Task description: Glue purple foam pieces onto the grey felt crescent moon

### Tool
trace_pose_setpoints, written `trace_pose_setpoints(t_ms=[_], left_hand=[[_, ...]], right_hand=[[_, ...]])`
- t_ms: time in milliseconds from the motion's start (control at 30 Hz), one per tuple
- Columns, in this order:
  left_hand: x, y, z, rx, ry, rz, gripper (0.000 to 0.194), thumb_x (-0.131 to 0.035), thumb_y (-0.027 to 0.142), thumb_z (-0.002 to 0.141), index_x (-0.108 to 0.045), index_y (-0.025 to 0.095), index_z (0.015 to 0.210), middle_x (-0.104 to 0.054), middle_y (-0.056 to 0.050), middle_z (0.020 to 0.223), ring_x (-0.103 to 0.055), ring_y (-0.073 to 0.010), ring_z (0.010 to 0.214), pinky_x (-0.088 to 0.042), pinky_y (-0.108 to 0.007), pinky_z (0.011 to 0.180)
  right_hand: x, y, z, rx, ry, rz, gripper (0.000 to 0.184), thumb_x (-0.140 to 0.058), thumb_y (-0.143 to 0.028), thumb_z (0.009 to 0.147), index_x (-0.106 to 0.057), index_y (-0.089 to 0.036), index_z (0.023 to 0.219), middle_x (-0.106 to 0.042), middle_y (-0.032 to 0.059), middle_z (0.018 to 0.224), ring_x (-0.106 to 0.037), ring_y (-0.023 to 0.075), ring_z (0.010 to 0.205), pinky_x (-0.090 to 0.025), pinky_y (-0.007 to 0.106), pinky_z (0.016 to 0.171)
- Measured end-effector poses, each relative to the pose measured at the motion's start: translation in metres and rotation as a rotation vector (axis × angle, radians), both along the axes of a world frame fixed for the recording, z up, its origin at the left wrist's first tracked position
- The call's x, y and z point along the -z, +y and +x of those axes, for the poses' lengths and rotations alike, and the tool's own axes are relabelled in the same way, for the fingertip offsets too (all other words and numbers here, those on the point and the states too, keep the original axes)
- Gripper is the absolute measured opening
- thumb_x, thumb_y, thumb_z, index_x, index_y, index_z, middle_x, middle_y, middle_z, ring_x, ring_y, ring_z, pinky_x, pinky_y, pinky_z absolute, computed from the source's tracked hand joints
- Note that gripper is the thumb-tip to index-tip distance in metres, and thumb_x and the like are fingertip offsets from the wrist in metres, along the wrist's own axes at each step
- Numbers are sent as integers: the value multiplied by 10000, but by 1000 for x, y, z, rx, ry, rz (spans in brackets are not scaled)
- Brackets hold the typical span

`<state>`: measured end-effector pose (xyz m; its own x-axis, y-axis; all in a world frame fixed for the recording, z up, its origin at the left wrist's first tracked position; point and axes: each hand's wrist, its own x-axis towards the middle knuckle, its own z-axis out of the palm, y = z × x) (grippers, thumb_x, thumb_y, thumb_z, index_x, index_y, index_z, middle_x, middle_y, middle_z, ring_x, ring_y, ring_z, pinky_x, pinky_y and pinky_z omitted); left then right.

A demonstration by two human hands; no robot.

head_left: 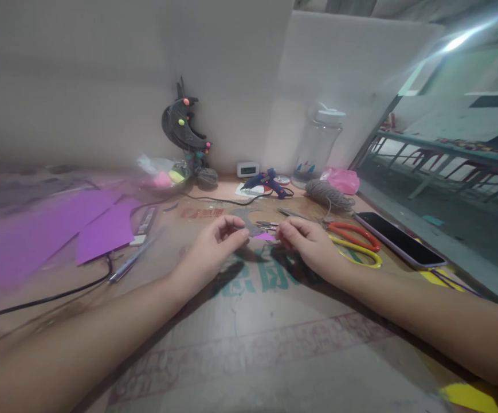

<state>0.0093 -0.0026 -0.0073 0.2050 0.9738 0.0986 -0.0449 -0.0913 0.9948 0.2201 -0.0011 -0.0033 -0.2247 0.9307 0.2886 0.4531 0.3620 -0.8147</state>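
My left hand (218,244) hovers over the board with its fingers curled in towards the thumb; whatever they may hold is too small to make out. Opposite it, my right hand (302,241) has thumb and forefinger pressed together, and anything between them is hidden. A small purple piece (265,236) shows between the two hands, close to the right fingertips. Just behind lies a grey crescent cutout (255,215), partly covered by the left fingers. Scissors with orange and yellow handles (356,232) lie beside my right wrist, their blades pointing towards the middle.
Purple sheets (102,226), a pen (130,261) and a black cable lie left. Behind are a dark crescent ornament (184,126), a blue glue gun (268,182), a small digital clock (247,169), a clear bottle (317,146) and grey yarn (328,195). A phone (399,238) rests right.
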Motion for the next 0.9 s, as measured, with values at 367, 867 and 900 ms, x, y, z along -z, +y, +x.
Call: trace_pose_setpoints(t_ms=[367, 867, 900], left_hand=[[4, -3, -3, 23, 47, 108, 133, -613, 297, 846, -545, 205, 914, -594, 16, 816, -571, -130, 779, -426, -253, 725], [8, -4, -1, 55, 161, 169, 382, -748, 379, 770, -567, 202, 1055, -671, -29, 932, -657, -175, 859, -521, -307, 774], [8, -4, -1, 58, 170, 166, 370, -739, 381, 779, -570, 201, 1054, -676, -28, 920, -660, -173, 838, -521, -305, 762]], right_hand=[[-5, -11, -9, -51, -53, -72, 211, -557, -362, 883, -603, -188, 773, -528, -30, 602, -483, 112, 522, -356, 235, 492], [-4, -10, -11, -125, 61, -173, 307, -575, -456, 865, -536, -186, 723, -463, -51, 577, -410, 85, 492, -318, 210, 449], [-4, -11, -11, -127, 58, -175, 299, -570, -448, 872, -535, -188, 727, -465, -51, 580, -410, 85, 490, -317, 208, 445]])
